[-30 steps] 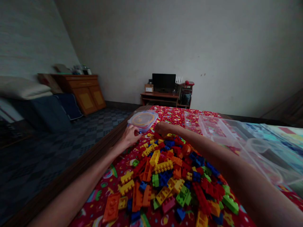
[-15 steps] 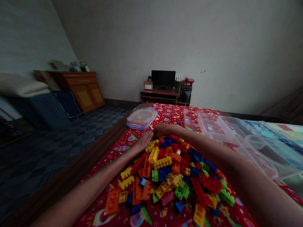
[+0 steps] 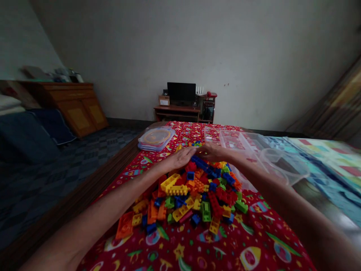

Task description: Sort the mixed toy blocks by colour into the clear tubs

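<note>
A heap of toy building blocks [image 3: 194, 186] in red, yellow, orange, green and blue lies on a red patterned cloth [image 3: 183, 256]. My left hand [image 3: 182, 157] rests against the far left of the heap, stretched out flat with its fingers pointing to the right. At the far side, my right hand [image 3: 211, 151] is curved over the blocks, its fingertips nearly meeting those of the left. Neither hand grips a single block that I can see. A long blue block [image 3: 200, 163] lies just below the hands. Some blocks behind the hands are partly hidden.
Stacked clear lids [image 3: 156, 138] sit at the table's far left. Clear plastic bins [image 3: 239, 145] stand to the right, beside a bed with a patterned cover [image 3: 318, 150]. A wooden table edge [image 3: 64, 203] runs along the left. Beyond are a monitor [image 3: 181, 93] and a cabinet [image 3: 76, 107].
Both hands have shifted right along the heap's far side, and the blocks look drawn closer together there. My view has turned slightly to the right.
</note>
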The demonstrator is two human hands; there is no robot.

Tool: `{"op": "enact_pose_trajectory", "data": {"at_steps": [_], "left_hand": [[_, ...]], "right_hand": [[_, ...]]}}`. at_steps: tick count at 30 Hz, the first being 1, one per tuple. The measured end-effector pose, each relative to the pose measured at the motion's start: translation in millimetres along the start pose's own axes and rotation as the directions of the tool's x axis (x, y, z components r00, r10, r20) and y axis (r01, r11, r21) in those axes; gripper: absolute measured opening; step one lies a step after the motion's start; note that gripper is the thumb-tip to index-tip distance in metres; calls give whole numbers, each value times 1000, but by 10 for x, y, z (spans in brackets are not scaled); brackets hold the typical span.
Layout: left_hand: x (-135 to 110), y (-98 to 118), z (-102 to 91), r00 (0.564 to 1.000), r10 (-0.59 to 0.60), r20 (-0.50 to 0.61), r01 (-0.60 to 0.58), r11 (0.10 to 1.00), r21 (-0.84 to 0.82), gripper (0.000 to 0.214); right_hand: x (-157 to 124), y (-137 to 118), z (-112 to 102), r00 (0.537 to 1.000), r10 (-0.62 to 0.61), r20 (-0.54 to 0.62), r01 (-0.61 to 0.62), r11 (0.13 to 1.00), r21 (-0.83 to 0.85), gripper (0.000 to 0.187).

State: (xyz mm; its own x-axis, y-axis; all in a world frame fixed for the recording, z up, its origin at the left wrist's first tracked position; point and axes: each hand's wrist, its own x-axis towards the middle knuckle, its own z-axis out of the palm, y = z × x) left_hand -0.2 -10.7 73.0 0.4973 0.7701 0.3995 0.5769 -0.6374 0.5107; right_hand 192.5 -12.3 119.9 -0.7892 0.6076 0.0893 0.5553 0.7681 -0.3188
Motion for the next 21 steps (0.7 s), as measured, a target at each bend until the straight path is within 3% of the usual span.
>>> {"op": "enact_pose_trajectory", "data": {"at_steps": [3, 6, 9, 12, 15, 17, 19, 21], "left_hand": [[-42, 148, -72, 993, 60, 99, -59, 998, -11, 55], [-282, 188, -327, 998, -1, 66, -2, 999, 43, 67], [-816, 118, -626, 997, -60, 48, 55, 993, 106, 81], [-1558, -22, -738, 989, -136, 60, 120, 967, 223, 92], [-2208, -153, -582, 988, -150, 40, 128, 932, 340, 115], [-2431, -181, -397, 988, -153, -11, 146, 912, 384, 124], [-2447, -146, -218, 984, -174, -45, 178, 908, 379, 118], [-2299, -75, -82, 984, -149, -99, 173, 927, 334, 112]], "right_hand": [[-233, -113, -29, 991, 64, -119, -66, 998, -12, 33], [-523, -262, 11, 954, 138, -266, -133, 990, 38, 35], [-845, -466, 199, 923, 108, -368, -98, 994, 47, 38], [-1082, -690, 494, 927, -48, -373, 1, 992, -123, 50], [-1145, -855, 771, 949, -207, -237, 121, 936, -330, 60], [-1106, -910, 896, 950, -269, -160, 186, 896, -402, 63], [-1039, -928, 964, 947, -291, -135, 208, 878, -432, 63], [-972, -926, 984, 946, -287, -152, 193, 874, -446, 59]]}}
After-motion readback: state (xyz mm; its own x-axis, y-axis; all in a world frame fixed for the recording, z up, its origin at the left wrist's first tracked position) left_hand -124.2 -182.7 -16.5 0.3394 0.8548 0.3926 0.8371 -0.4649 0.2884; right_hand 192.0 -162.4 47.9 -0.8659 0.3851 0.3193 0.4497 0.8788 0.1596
